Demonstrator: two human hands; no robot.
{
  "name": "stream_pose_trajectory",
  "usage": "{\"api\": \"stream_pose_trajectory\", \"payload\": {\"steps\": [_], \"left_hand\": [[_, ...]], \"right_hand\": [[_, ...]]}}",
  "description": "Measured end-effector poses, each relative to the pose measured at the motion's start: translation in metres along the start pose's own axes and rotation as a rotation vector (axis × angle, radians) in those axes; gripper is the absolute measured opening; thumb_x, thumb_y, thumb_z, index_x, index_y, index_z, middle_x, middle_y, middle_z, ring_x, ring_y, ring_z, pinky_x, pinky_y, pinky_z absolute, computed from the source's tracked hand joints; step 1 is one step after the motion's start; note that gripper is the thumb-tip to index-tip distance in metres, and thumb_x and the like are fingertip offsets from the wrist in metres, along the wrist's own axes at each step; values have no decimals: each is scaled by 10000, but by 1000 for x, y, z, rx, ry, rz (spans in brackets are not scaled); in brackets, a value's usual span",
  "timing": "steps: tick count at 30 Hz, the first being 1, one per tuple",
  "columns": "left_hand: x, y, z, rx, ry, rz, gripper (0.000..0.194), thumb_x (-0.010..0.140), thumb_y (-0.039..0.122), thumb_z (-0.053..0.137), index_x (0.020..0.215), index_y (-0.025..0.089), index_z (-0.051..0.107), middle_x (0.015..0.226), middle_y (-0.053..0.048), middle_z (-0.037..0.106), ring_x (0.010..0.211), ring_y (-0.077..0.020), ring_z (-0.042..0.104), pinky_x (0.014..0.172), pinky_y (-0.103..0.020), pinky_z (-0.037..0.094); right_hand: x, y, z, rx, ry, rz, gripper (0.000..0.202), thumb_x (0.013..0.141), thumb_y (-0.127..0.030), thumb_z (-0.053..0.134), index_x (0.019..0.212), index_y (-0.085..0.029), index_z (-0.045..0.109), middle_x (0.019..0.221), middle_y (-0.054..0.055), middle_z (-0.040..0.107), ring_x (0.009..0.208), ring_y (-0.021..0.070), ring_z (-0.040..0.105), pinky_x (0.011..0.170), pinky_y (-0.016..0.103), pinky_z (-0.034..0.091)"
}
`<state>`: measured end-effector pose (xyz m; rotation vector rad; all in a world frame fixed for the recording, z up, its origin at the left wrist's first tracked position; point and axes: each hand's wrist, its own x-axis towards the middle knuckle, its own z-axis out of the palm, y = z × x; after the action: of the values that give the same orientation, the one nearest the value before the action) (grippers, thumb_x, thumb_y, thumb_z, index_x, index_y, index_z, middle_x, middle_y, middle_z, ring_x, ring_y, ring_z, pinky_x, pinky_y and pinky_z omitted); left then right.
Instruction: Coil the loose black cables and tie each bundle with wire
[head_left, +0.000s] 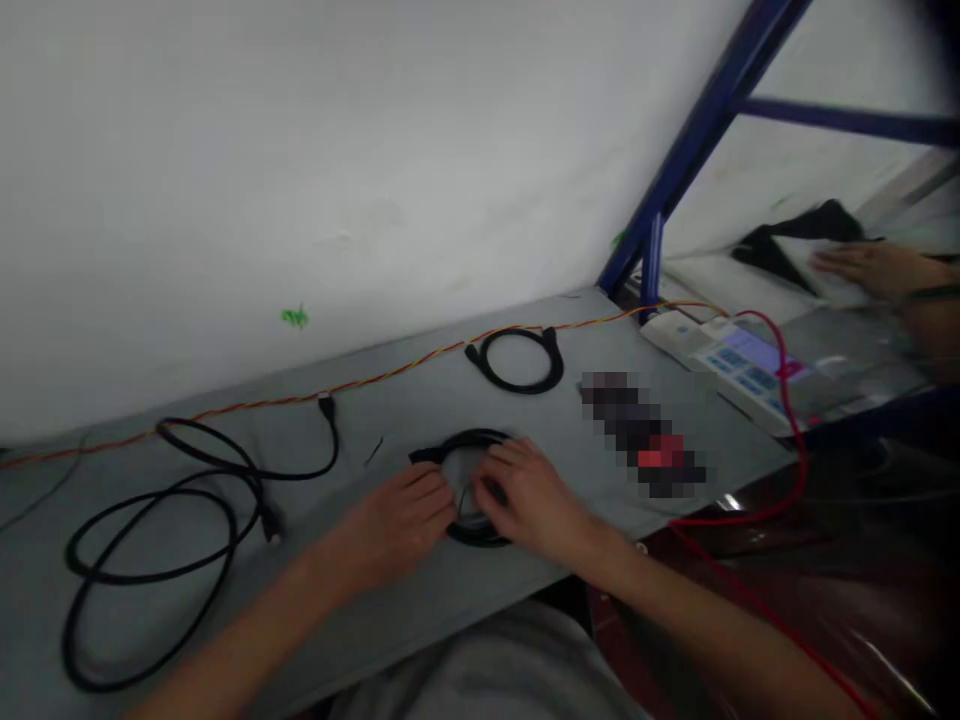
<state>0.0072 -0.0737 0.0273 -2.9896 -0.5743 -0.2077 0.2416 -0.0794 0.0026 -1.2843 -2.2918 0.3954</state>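
A black cable [474,437] lies wound in a round coil near the front edge of the grey table. At the coil's left side, my left hand [416,510] has its fingers closed on the cable, close to a plug [426,456]. My right hand [529,495] curls over the coil's right side, its fingers bent inward and gripping there. A thin dark strand [462,498] shows between the hands; which hand holds it is unclear. Behind them rests a second coiled cable [517,388]. To the left, a loose black cable [232,545] spreads in wide loops.
Along the wall runs a twisted red and yellow wire [390,373]. A short dark tie [374,450] lies left of the coil. A pixelated dark and red item [637,430] sits at right, before a blue frame [675,170]. Another person's hand [870,268] is at far right.
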Motion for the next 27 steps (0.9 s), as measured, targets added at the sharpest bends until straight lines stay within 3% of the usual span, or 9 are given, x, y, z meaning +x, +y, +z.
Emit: {"api": "stream_pose_trajectory", "payload": {"steps": [5, 10, 20, 27], "left_hand": [[1, 0, -1, -12, 4, 8, 105, 961, 122, 585, 1008, 170, 665, 969, -60, 692, 1008, -227, 602, 1094, -402, 438], [3, -1, -1, -18, -9, 0, 139, 960, 102, 559, 958, 178, 675, 938, -46, 687, 957, -222, 602, 1070, -394, 457], [-3, -1, 10, -102, 86, -3, 150, 989, 118, 582, 940, 191, 704, 885, -21, 689, 939, -195, 627, 1075, -406, 468], [-10, 4, 17, -162, 122, -39, 259, 1049, 114, 450, 1031, 147, 706, 912, -68, 702, 978, -197, 668, 872, -335, 556]], "right_hand": [[-4, -11, -5, -149, -33, -88, 168, 973, -175, 608, 814, -192, 658, 826, 68, 655, 846, 245, 577, 840, 411, 401], [-3, -17, -12, -117, -150, -225, 162, 966, -165, 631, 809, -192, 665, 857, 54, 657, 855, 224, 573, 857, 394, 417], [-5, -7, -11, 70, -199, -189, 142, 964, -144, 623, 855, -197, 696, 890, 32, 665, 864, 196, 609, 846, 349, 454], [-13, -12, -1, 118, -112, -81, 144, 984, -200, 647, 856, -198, 713, 833, 22, 647, 827, 186, 614, 793, 338, 435]]}}
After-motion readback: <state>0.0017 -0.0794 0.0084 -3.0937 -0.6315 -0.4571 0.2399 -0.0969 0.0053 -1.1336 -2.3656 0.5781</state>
